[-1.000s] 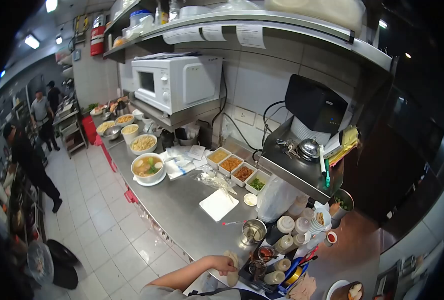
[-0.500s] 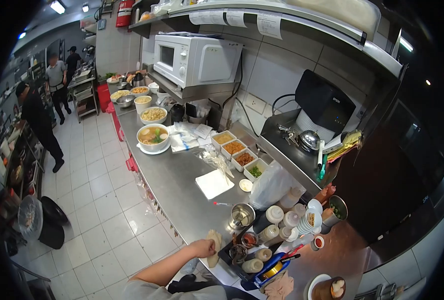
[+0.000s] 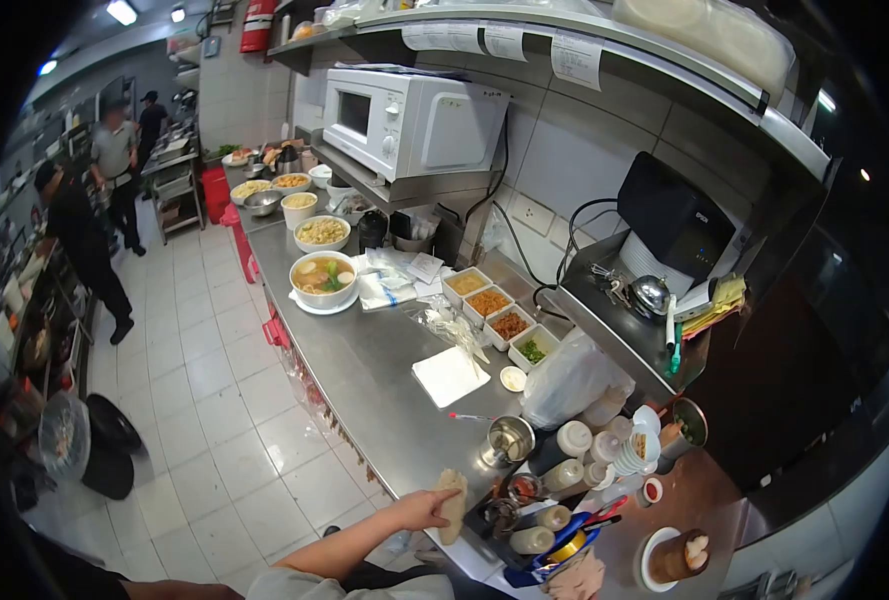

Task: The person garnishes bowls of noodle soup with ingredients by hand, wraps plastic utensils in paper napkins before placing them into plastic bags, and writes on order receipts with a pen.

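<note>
At the near edge of the steel counter, my left hand (image 3: 424, 508) is closed on a beige folded cloth (image 3: 451, 506), with one finger laid along it. Part of the cloth is hidden by the hand. My right hand is not in view. Just beyond the cloth stands a metal pot (image 3: 509, 440), and a red-tipped pen (image 3: 471, 416) lies by it. To the right is a dark caddy of jars and squeeze bottles (image 3: 564, 475), with a blue tape dispenser (image 3: 564, 558) at its near end.
A soup bowl (image 3: 322, 278) sits on a plate along the counter (image 3: 364, 370). White napkins (image 3: 450, 378) lie near several containers of toppings (image 3: 509, 325). A microwave (image 3: 414, 125) is mounted above. Another person (image 3: 89, 240) stands across the aisle; someone's forearm (image 3: 179, 590) shows at bottom left.
The view has shifted, so the counter and its things appear farther right. My left hand stays at the cloth, one finger now straighter. Another person's forearm has come in at bottom left.
</note>
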Demonstrator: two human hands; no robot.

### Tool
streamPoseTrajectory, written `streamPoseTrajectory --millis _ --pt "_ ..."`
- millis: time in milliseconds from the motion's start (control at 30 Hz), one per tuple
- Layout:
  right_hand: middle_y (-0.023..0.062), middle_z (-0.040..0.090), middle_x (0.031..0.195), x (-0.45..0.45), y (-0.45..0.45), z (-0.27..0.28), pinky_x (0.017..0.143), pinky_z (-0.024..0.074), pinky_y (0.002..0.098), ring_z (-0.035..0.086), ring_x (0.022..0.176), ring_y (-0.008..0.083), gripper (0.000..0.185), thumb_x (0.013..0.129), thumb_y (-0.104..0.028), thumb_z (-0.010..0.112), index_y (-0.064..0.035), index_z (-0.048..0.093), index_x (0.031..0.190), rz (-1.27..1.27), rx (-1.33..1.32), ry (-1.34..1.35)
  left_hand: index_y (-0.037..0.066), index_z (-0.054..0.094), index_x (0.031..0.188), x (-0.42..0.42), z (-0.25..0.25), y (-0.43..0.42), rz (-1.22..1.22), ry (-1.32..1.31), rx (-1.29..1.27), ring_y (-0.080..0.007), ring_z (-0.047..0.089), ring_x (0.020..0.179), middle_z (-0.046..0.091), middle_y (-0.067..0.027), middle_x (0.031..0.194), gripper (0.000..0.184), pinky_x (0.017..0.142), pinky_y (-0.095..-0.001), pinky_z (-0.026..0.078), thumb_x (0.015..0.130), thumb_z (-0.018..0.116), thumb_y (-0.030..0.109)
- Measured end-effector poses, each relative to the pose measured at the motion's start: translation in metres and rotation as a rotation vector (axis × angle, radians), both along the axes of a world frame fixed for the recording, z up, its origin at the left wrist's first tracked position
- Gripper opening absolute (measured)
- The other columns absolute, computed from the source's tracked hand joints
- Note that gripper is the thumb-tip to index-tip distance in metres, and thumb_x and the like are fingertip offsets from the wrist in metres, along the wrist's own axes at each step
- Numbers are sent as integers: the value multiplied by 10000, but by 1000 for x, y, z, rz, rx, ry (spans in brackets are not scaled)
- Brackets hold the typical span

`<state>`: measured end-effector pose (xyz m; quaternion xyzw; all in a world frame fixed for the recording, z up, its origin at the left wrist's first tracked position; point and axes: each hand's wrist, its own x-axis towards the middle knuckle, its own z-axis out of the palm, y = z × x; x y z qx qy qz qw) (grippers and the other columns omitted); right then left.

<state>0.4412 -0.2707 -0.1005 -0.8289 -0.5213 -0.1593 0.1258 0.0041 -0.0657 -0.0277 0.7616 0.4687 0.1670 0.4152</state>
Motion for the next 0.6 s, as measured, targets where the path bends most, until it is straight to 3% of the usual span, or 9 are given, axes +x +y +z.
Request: streamPoseTrajectory --millis 100,167,233,300,433,533,600 --pt "174 543 1211 -38 6 1 916 376 480 452 1167 314 441 902 -350 506 -39 540 1212 -71 -45 -66 126 324 1408 -11 -1 7 -101 -73 -1 -260 617 675 612 -101 717 739 643 -369 487 768 675 247" --pt "178 554 1163 -61 16 24 911 376 493 441 1155 368 444 883 -415 507 -59 604 1131 -273 -39 141 121 323 1406 -27 -14 15 -231 -257 -64 -230 602 647 600 -95 703 680 632 -346 485 815 648 200" --pt "178 562 1096 -91 27 37 917 374 492 448 1132 378 395 871 -398 517 -59 656 1016 -533 18 70 91 432 1319 -48 -8 22 -339 -269 -26 -184 567 643 583 -76 716 514 638 -322 476 847 623 163" --pt "189 560 1062 -99 28 43 884 401 495 473 1099 383 401 844 -414 545 -56 654 987 -557 -32 162 59 497 1247 -80 -5 29 -412 -286 -79 -165 565 670 589 -68 752 413 646 -311 474 860 611 146" --pt "213 568 1017 -111 38 57 819 444 513 527 1023 383 424 787 -429 611 -52 644 979 -862 31 382 59 511 1241 -151 -11 43 -338 -322 -173 -131 559 700 585 -44 774 386 683 -278 481 870 600 119" --pt "210 580 989 -87 34 46 799 453 516 548 983 360 436 761 -415 657 -31 632 967 -946 349 375 87 508 1265 -196 -23 60 -240 -382 -289 -99 574 745 605 -19 806 394 728 -252 484 880 595 98" --pt "196 591 973 -88 42 82 853 427 492 540 975 343 375 819 -321 638 2 607 1007 -793 670 468 79 516 1254 -223 -29 79 -170 -280 -253 -95 579 746 612 -21 810 376 731 -247 484 887 594 106"
